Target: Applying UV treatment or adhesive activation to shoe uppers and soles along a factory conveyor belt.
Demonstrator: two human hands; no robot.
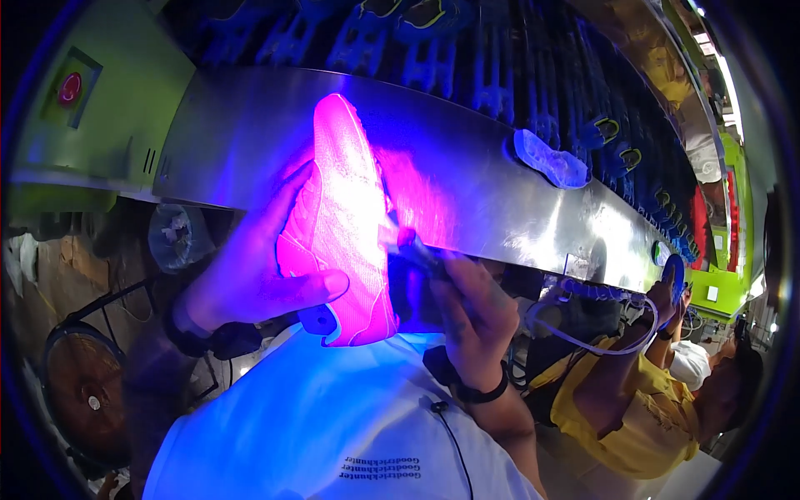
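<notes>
My left hand point(271, 271) holds up a shoe point(340, 192), toe pointing away, with the thumb pressed on its side near the heel and the other fingers hidden behind it. Strong pink and violet light washes out the shoe's real colour and detail. In my right hand point(479, 312) is a slim brush-like tool point(423, 254) with a dark handle. Its pale tip meets the right edge of the shoe around mid-length; glare hides the exact contact. Both hands are above the near edge of a metal ledge point(492, 221).
Beyond the ledge runs a dark slatted conveyor point(500, 67) carrying several shoe parts. A pale sole-shaped piece point(550, 158) lies on the ledge. Green machine housing point(108, 108) with a red button stands left, above a round stool point(87, 396). A co-worker in yellow point(642, 417) works at right.
</notes>
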